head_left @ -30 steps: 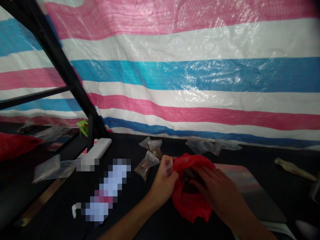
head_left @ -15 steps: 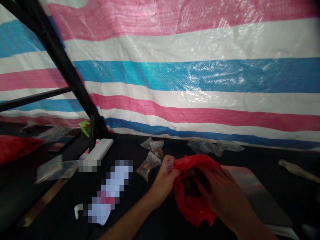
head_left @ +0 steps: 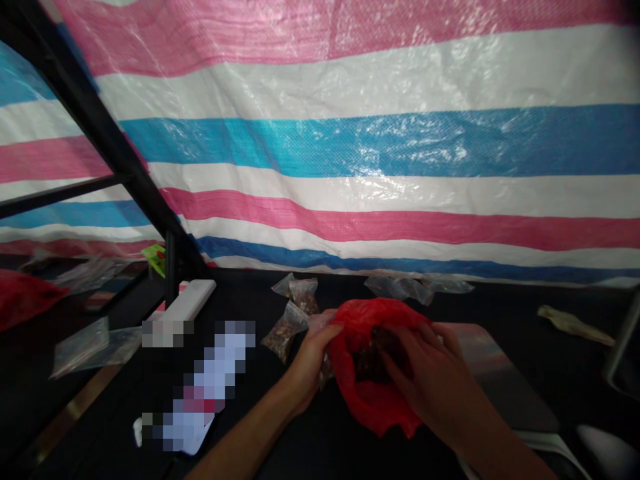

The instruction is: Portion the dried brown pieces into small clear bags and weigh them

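Observation:
A red plastic bag (head_left: 380,410) stands with its mouth open in front of me, with dark brown dried bits (head_left: 367,360) inside. My right hand (head_left: 435,380) reaches in from the right, thumb and fingers curled around some of the bits. At the bag's left rim, my left hand (head_left: 307,367) is closed on a small clear plastic bag (head_left: 327,370), which is partly hidden by the fingers and may contain some bits. Just beyond that hand lie small zip bags (head_left: 284,333) filled with brown bits.
A phone (head_left: 215,393) with a blurred screen and a white oblong box (head_left: 193,300) lie on the left. Clear bags (head_left: 400,288) are at the back, and a flat silver-grey panel (head_left: 493,373) is on the right. A black metal frame (head_left: 115,147) rises before striped sheeting (head_left: 350,147).
The view has shifted slightly, so things appear further left. My right fingers have closed in on the brown bits. Below my left hand, more of the small clear bag shows.

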Motion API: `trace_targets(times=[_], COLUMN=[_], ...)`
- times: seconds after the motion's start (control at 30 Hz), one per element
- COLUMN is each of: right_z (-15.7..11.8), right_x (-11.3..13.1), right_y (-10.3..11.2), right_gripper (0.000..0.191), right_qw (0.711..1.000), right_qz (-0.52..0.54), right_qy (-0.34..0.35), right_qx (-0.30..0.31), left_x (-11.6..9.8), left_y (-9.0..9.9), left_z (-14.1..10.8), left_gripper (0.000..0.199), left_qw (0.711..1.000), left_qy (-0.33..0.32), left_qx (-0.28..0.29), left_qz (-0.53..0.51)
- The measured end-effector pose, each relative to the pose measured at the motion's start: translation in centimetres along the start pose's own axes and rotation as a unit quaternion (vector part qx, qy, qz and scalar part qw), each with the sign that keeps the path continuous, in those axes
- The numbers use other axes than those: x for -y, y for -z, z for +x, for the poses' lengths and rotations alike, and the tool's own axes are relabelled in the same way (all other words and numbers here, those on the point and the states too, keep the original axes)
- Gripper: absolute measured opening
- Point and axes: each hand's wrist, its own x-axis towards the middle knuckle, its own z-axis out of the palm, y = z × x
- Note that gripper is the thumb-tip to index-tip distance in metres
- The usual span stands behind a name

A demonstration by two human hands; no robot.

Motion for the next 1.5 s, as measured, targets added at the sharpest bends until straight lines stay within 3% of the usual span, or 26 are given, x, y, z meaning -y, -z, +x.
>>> trace_targets(times=[0.1, 0.23, 0.33, 0.43, 0.5, 0.73, 0.83, 0.97, 1.17, 1.33, 1.5], right_z=[0.1, 0.2, 0.3, 0.4, 0.4, 0.1, 0.1, -0.1, -0.7, -0.6, -0.6], right_x=[0.1, 0.2, 0.2, 0.2, 0.2, 1.2, 1.8, 2.3, 2.4, 2.2, 2.3], right_y=[0.3, 0.6, 0.9, 1.3, 1.6, 2.2, 2.5, 2.5, 2.1, 1.9, 1.9], right_gripper=[0.026, 0.026, 0.027, 0.031, 0.033, 0.037, 0.042, 0.047, 0.059, 0.048, 0.039], right_qw=[1.000, 0.998, 0.997, 0.997, 0.997, 0.993, 0.988, 0.985, 0.979, 0.984, 0.981], right_qz=[0.019, 0.047, 0.063, 0.067, 0.067, 0.083, 0.092, 0.098, 0.125, 0.133, 0.149], right_qy=[-0.010, -0.026, -0.035, -0.030, -0.024, 0.030, 0.076, 0.117, 0.153, 0.117, 0.116], right_qx=[0.011, 0.025, 0.021, -0.009, -0.031, -0.073, -0.103, -0.086, -0.057, -0.028, -0.039], left_x=[-0.4, -1.1, -1.1, -0.6, -0.3, 0.3, 0.7, 1.3, 1.7, 2.0, 1.4], left_y=[0.0, 0.2, 0.5, 0.7, 0.7, 0.1, 0.1, 0.0, -0.1, 0.2, 0.1], left_z=[-0.1, -0.1, -0.2, -0.5, -0.7, -1.3, -1.7, -2.0, -2.0, -1.8, -2.0], left_gripper=[0.023, 0.033, 0.032, 0.021, 0.018, 0.028, 0.041, 0.062, 0.071, 0.081, 0.072], left_qw=[1.000, 0.981, 0.935, 0.865, 0.844, 0.840, 0.843, 0.838, 0.829, 0.834, 0.830], left_qy=[-0.016, -0.162, -0.275, -0.345, -0.355, -0.344, -0.350, -0.365, -0.373, -0.361, -0.354], left_qx=[-0.019, -0.045, -0.071, -0.119, -0.114, -0.045, 0.019, 0.078, 0.089, 0.092, 0.060], left_qz=[0.001, 0.093, 0.214, 0.344, 0.386, 0.417, 0.409, 0.399, 0.407, 0.408, 0.427])
